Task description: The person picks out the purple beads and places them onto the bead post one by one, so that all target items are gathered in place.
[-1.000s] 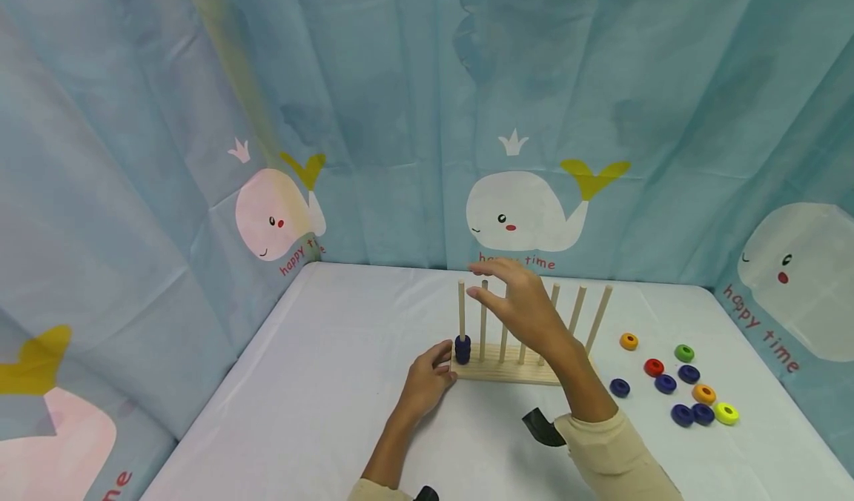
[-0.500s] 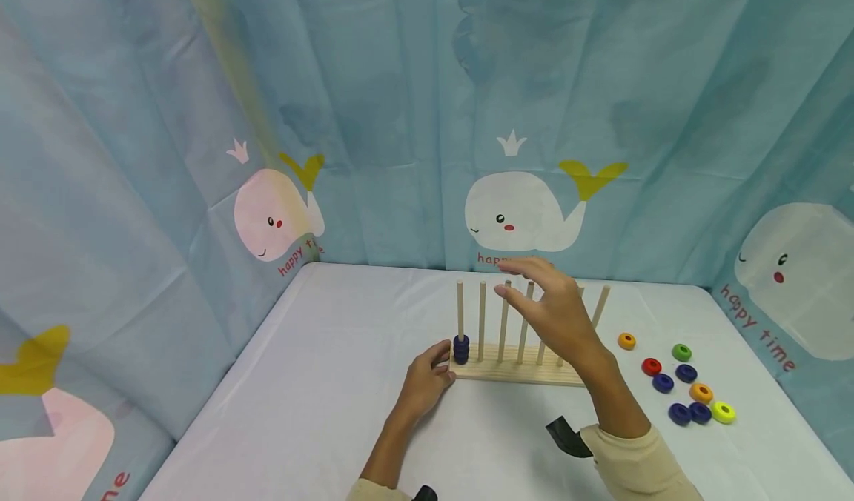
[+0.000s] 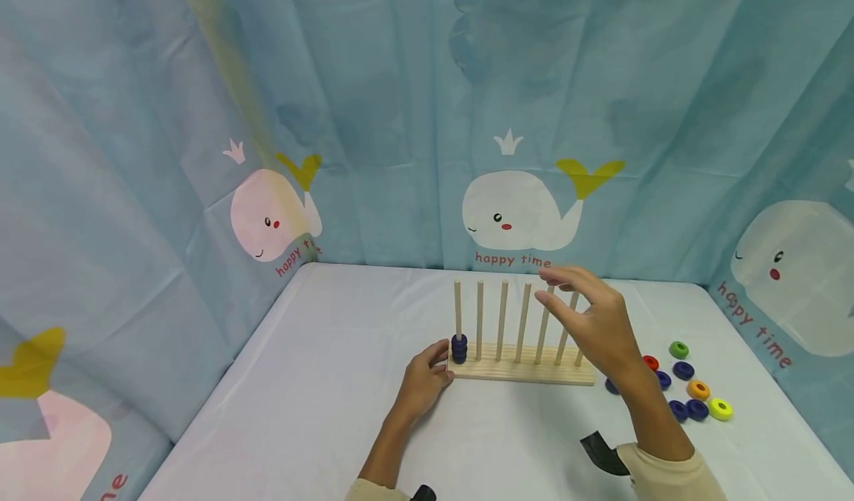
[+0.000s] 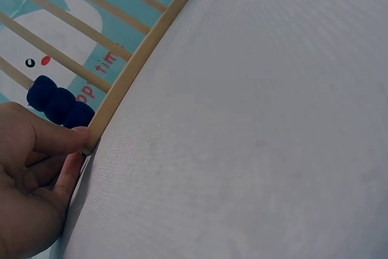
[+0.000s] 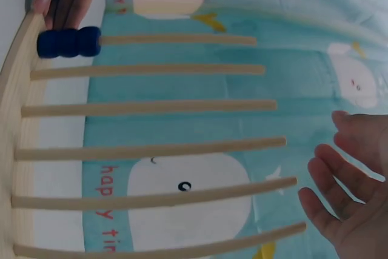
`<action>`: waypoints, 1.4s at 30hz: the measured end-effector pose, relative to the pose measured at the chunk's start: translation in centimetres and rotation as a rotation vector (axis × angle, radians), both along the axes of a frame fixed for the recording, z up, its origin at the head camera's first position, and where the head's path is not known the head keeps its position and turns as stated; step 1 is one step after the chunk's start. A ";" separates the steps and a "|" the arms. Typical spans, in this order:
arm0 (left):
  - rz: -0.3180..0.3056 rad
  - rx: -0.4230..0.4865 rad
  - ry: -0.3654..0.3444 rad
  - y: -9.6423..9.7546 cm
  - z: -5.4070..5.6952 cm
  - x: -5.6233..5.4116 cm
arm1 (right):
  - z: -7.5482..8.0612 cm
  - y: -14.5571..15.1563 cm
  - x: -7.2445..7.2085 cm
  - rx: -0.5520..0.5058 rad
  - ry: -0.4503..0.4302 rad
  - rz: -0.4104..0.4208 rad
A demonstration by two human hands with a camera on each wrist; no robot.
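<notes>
A wooden peg stand point(image 3: 517, 372) with a row of upright pegs sits on the white table. Three dark blue beads point(image 3: 459, 349) are stacked on its leftmost peg, at the bottom. My left hand point(image 3: 420, 384) holds the left end of the base, thumb and fingers pinching its corner beside the beads; the left wrist view shows this grip too. Raised above the right end of the stand, my right hand point(image 3: 600, 330) has fingers and thumb spread apart with nothing between them. In the right wrist view the right hand point(image 5: 357, 186) is just off the peg tips.
To the right of the stand lie loose beads: green point(image 3: 679, 350), red point(image 3: 650, 362), orange point(image 3: 698, 390), yellow point(image 3: 720, 409) and several blue ones point(image 3: 683, 370). My right forearm partly covers some. A blue curtain point(image 3: 373, 115) with whale prints stands behind the table.
My right hand has moved rightwards along the peg tops, from the left pegs towards the right end, and now covers the nearer orange bead. The left hand stays at the base.
</notes>
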State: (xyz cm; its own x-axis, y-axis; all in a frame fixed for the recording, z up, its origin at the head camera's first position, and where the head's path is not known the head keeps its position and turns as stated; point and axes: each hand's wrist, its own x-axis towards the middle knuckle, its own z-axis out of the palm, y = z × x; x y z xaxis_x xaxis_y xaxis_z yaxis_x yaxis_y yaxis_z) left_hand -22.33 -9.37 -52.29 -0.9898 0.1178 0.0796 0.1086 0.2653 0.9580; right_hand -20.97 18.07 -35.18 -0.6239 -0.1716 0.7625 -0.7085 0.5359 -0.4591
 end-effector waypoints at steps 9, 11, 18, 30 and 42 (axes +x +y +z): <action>0.007 -0.017 -0.011 0.0 0.0 -0.1 | -1.0 2.2 0.7 -0.023 -0.024 -0.064; 0.010 -0.022 -0.009 0.0 0.0 0.0 | -1.4 2.7 0.8 -0.019 -0.040 -0.082; 0.013 -0.022 -0.002 0.0 0.0 0.0 | -2.8 4.7 1.0 -0.050 -0.099 -0.092; 0.012 -0.015 -0.009 0.1 0.0 0.0 | -4.6 8.2 1.3 0.010 -0.211 -0.136; 0.018 -0.007 -0.005 0.1 -0.1 -0.1 | -6.0 11.1 0.8 0.080 -0.422 -0.139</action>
State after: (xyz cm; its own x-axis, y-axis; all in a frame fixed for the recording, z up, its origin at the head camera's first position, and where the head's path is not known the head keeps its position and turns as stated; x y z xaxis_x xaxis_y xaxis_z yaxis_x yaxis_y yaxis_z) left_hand -22.43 -9.31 -52.40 -0.9923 0.1001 0.0736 0.0986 0.2737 0.9568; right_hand -20.17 29.16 -41.22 -0.8985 -0.1123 0.4243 -0.3872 0.6581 -0.6458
